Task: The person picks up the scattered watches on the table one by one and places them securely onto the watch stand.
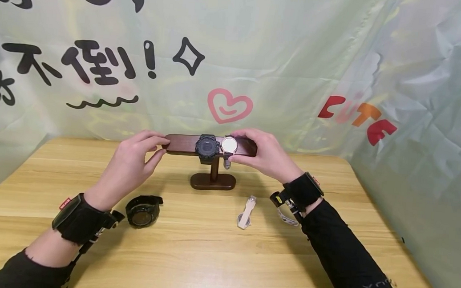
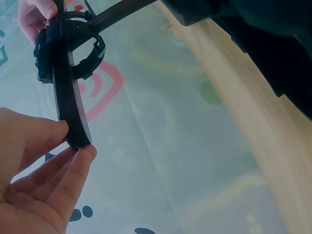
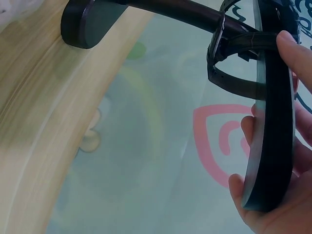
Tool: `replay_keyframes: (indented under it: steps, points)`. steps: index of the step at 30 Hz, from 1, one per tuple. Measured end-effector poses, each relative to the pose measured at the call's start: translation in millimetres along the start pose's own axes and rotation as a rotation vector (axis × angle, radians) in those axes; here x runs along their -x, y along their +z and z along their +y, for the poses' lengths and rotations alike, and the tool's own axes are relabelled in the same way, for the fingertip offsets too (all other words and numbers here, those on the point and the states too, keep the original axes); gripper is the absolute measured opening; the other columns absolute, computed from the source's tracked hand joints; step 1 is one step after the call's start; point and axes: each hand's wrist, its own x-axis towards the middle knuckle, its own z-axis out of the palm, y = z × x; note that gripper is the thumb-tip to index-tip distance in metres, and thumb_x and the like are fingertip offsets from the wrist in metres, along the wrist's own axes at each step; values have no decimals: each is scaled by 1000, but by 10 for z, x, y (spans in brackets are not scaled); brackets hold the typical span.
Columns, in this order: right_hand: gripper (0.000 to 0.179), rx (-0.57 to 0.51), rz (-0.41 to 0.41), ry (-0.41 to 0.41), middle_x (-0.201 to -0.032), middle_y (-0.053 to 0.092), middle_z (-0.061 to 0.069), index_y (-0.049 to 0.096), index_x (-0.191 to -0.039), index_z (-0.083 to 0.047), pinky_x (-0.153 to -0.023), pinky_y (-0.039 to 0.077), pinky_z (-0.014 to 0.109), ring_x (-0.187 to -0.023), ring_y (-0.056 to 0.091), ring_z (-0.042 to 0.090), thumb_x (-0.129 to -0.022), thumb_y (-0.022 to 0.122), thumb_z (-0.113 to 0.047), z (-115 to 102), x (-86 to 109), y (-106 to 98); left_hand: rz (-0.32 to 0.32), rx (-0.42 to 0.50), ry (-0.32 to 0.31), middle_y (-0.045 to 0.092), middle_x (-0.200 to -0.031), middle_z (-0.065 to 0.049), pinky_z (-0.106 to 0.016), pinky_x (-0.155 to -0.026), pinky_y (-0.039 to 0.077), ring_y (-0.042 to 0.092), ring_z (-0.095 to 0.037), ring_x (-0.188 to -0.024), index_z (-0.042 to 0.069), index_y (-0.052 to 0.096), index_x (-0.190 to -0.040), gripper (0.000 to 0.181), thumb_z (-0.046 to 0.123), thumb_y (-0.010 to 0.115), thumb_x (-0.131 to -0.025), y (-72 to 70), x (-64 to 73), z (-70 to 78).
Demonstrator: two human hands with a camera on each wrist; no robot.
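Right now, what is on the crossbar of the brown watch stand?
A black sports watch and a gold-toned watch sit on the crossbar; the surface directly beneath them is covered.

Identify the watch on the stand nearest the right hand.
The bright-faced watch, beside the right hand; the black-faced watch on the stand sits farther away.

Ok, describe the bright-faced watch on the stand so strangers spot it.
On the wooden table is a brown stand. Along its bar, the watch sits at the right hand. Its bright round face sets it apart from the black watch alongside.
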Motion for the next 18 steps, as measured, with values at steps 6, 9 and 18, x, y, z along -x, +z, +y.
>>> replay_keyframes:
  steps: [6, 9, 18]
  points:
    - [58, -6, 10, -10, -135, 72, 6, 68, -141, -13, -92, 53, 39, -109, 65, 22, -90, 90, -30, -11, 5, 11, 3, 1, 3, 75, -121, -18, -45, -71, 61, 74, -33, -93, 0, 78, -119, 23, -1, 76, -97, -3, 6, 4]
    - [59, -10, 14, -12, -134, 72, 5, 68, -140, -14, -92, 53, 38, -109, 65, 22, -89, 91, -30, -15, 5, 13, 4, 0, 2, 75, -121, -18, -46, -71, 61, 74, -33, -92, -1, 78, -119, 23, -1, 76, -96, -3, 5, 7]
    - [59, -20, 23, -12, -135, 72, 5, 68, -141, -15, -92, 54, 39, -111, 66, 22, -89, 91, -29, -7, 11, 20, 1, -1, 1, 75, -121, -18, -46, -71, 61, 74, -33, -93, 0, 78, -119, 22, -1, 75, -97, -2, 2, 4]
